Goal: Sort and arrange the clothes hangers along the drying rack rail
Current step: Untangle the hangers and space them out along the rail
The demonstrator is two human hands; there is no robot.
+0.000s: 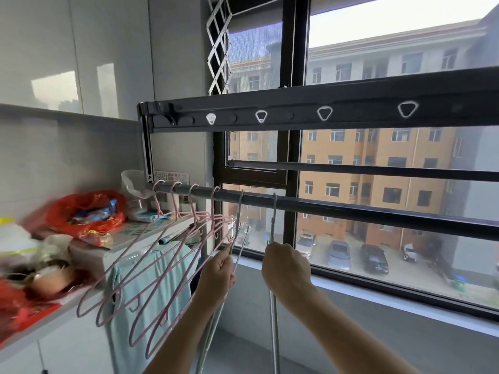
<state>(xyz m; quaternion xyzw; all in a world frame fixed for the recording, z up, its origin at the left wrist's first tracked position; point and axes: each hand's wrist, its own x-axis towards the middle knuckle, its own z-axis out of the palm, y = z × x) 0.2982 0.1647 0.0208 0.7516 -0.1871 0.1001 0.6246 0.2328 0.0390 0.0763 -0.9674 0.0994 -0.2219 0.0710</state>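
Observation:
Several pink hangers (162, 265) hang by their hooks at the left end of the dark rail (351, 210), swung out to the left. Two grey hangers hook on the rail to their right. My left hand (218, 273) pinches the shoulder of the first grey hanger (239, 225), close to the pink ones. My right hand (286, 265) grips the neck of the second grey hanger (273, 222), whose body hangs straight down below my fist.
A thick black upper bar (324, 112) with triangular holes runs above the rail, and a thinner bar (378, 170) lies behind. A cluttered shelf (94, 238) with a red bag (86, 211) is on the left. A light green garment (151, 287) hangs below. The window sill (378, 300) is beyond.

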